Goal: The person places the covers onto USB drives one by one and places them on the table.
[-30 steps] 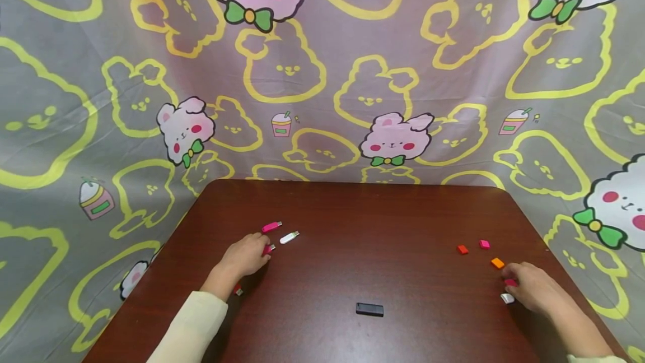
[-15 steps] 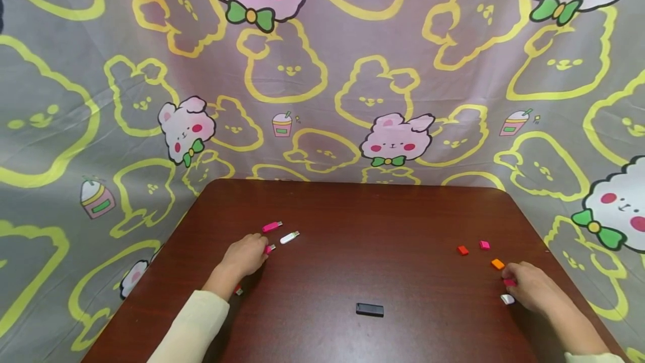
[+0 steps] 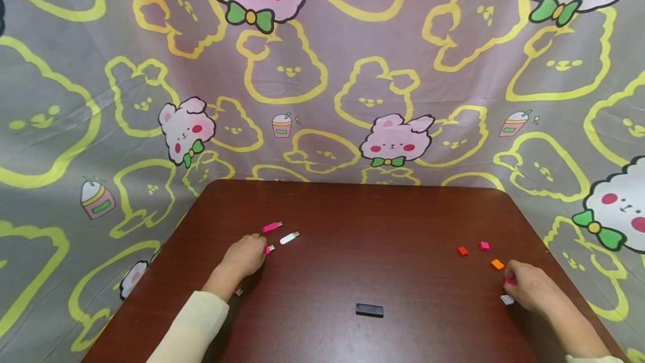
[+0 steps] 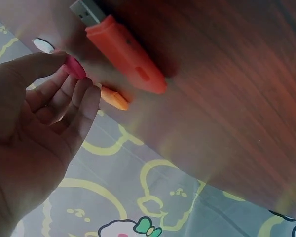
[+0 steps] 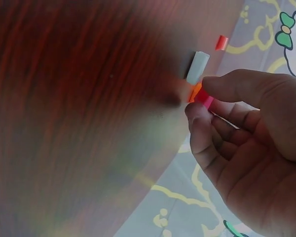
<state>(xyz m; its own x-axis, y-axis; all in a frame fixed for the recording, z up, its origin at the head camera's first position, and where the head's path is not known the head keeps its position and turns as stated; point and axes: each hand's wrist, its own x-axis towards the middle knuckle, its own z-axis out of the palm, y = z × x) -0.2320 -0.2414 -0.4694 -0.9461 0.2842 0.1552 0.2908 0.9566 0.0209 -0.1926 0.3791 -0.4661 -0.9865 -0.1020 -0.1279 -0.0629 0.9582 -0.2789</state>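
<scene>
At the left of the table my left hand (image 3: 245,255) pinches a pink USB stick (image 3: 269,249) between thumb and fingertips; its metal plug shows and much of its body is hidden. A white USB stick (image 3: 289,238) and another pink USB stick (image 3: 272,227) lie just beyond. Nearer my wrist is a red USB stick (image 4: 128,57), and an orange one (image 4: 114,98) shows past the fingers in the left wrist view. On the right, my right hand (image 3: 531,286) pinches a small pink cap (image 5: 204,100). Beside it lie a white cap (image 3: 507,299) and an orange cap (image 3: 497,264).
A black USB stick (image 3: 369,310) lies near the front middle of the brown table (image 3: 378,228). Farther back on the right are a red cap (image 3: 462,251) and a pink cap (image 3: 484,245). Patterned cloth (image 3: 322,94) hangs behind and along both sides.
</scene>
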